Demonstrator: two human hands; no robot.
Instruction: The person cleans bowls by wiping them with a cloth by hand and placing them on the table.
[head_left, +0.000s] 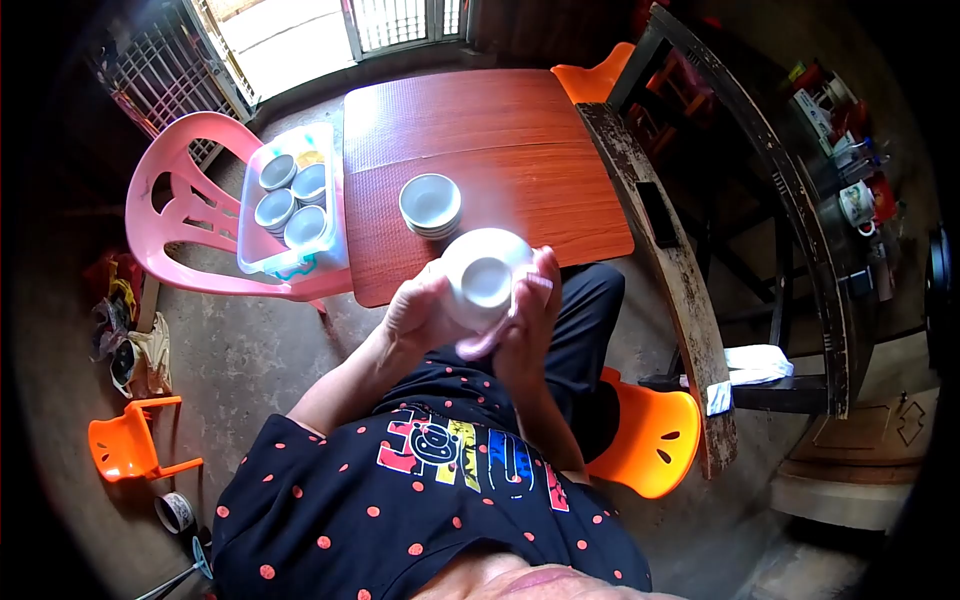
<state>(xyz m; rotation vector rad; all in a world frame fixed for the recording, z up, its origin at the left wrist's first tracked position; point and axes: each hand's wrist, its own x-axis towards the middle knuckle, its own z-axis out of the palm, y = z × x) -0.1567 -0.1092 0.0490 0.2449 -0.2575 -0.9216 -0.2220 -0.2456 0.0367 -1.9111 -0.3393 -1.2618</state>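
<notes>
A white bowl (497, 248) is held over my lap, its round foot ring turned up toward me. My left hand (418, 305) grips the bowl's left side, with the thumb against the outside. On the other side, my right hand (530, 325) presses a pale pink cloth (480, 346) to the bowl, and the cloth partly hangs below it. Some of the right fingers are hidden behind cloth and bowl. Just beyond my hands, a short stack of bowls (430, 203) stands upright near the left edge of the reddish wooden table (500, 120).
Several stacked bowls sit in a clear plastic bin (338, 235) on a pink chair (165, 230) to the left. Orange chairs (650, 440) stand around. A worn wooden bench (690, 330) runs along the right. A small orange chair (125, 450) stands at lower left.
</notes>
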